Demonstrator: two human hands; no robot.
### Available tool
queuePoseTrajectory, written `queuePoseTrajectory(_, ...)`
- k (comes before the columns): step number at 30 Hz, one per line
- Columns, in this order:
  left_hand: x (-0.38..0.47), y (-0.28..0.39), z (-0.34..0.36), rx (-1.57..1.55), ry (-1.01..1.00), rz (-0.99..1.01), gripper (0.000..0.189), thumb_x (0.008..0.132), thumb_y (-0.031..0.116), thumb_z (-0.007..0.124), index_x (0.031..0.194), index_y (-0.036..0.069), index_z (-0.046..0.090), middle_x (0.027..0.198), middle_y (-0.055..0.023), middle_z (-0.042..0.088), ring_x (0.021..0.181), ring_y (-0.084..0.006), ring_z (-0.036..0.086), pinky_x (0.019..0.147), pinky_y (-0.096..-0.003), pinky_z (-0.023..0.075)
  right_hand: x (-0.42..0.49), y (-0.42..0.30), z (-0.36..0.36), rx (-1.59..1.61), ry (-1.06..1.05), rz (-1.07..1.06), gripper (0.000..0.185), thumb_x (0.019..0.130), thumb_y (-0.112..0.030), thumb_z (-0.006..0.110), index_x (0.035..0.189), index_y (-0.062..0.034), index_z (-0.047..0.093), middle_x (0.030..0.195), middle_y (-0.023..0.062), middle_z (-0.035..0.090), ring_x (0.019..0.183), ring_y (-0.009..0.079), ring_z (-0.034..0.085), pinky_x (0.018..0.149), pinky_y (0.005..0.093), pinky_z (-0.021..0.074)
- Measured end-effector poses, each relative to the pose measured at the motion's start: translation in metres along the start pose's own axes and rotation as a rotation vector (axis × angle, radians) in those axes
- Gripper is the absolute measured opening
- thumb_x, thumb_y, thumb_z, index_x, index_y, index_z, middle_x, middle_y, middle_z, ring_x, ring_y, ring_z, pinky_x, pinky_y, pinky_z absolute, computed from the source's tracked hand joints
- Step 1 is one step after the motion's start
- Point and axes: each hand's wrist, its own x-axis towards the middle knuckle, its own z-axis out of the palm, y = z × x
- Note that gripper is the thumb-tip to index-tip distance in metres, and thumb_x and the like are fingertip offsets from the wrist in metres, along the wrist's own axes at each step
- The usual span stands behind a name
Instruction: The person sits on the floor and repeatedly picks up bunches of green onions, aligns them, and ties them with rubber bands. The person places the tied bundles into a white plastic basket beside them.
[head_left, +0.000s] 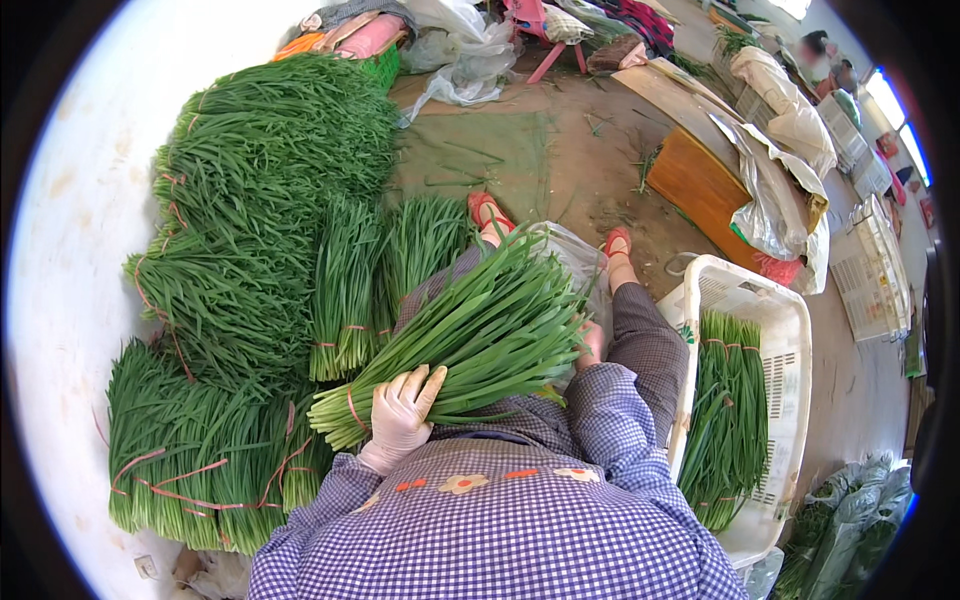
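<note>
A large bundle of garlic chives (480, 330) lies across my lap, its pale cut ends to the left and its leaf tips to the upper right. A pink band (355, 409) ties it near the cut ends. My left hand (405, 412), in a thin whitish glove, grips the stems just beside that band. At the leafy end is my right hand (591, 345); the leaves hide its fingers, so its grip does not show. A clear plastic bag (574, 251) lies between my legs, partly behind the leaves.
Banded chive bundles (345, 300) stand at my left, beside a tall chive stack (255, 180) against the white wall (82, 247). To my right, a white plastic crate (787, 420) holds more bundles. Beyond it are an orange-brown board (697, 199) and stacked crates (870, 277). People are in the far background.
</note>
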Motion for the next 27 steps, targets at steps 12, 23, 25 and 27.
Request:
queuePoseTrajectory(12, -0.001, -0.005, 0.0, 0.006, -0.018, 0.002, 0.082, 0.053, 0.009, 0.064, 0.135, 0.009, 0.057, 0.122, -0.0107, 0.062, 0.102, -0.0281, 0.061, 0.08, -0.04, 0.0425, 0.072, -0.21, -0.026, -0.456, 0.232, -0.432, 0.02, 0.091, -0.02, 0.064, 0.093, -0.0008, 0.069, 0.08, 0.0117, 0.068, 0.072, 0.0233, 0.064, 0.067, 0.04, 0.0494)
queuePoseTrajectory(23, 0.001, -0.008, 0.0, 0.019, 0.005, -0.007, 0.079, 0.054, 0.008, 0.063, 0.133, 0.008, 0.057, 0.118, -0.0116, 0.064, 0.098, -0.0278, 0.062, 0.076, -0.0403, 0.0435, 0.041, -0.141, -0.021, -0.788, 0.035, -0.352, 0.023, 0.087, -0.018, 0.066, 0.103, -0.0014, 0.069, 0.087, 0.0149, 0.07, 0.08, 0.0289, 0.067, 0.073, 0.0432, 0.0517)
queuePoseTrajectory(25, 0.001, -0.009, 0.003, 0.016, 0.024, 0.004, 0.082, 0.054, 0.007, 0.064, 0.136, 0.011, 0.056, 0.118, -0.0097, 0.062, 0.095, -0.0258, 0.062, 0.072, -0.0388, 0.0435, 0.016, -0.094, -0.023, -0.985, -0.199, -0.237, 0.024, 0.087, -0.018, 0.067, 0.105, -0.0015, 0.068, 0.089, 0.0155, 0.071, 0.082, 0.03, 0.068, 0.074, 0.0437, 0.0521)
queuePoseTrajectory(27, -0.001, -0.009, 0.006, -0.008, 0.029, 0.007, 0.076, 0.058, 0.006, 0.064, 0.133, 0.013, 0.059, 0.121, -0.0104, 0.062, 0.096, -0.0252, 0.062, 0.072, -0.0383, 0.0436, -0.018, -0.05, -0.031, -1.168, -0.48, -0.137, 0.026, 0.086, -0.018, 0.067, 0.107, -0.0016, 0.068, 0.09, 0.016, 0.071, 0.083, 0.031, 0.069, 0.075, 0.0443, 0.0525)
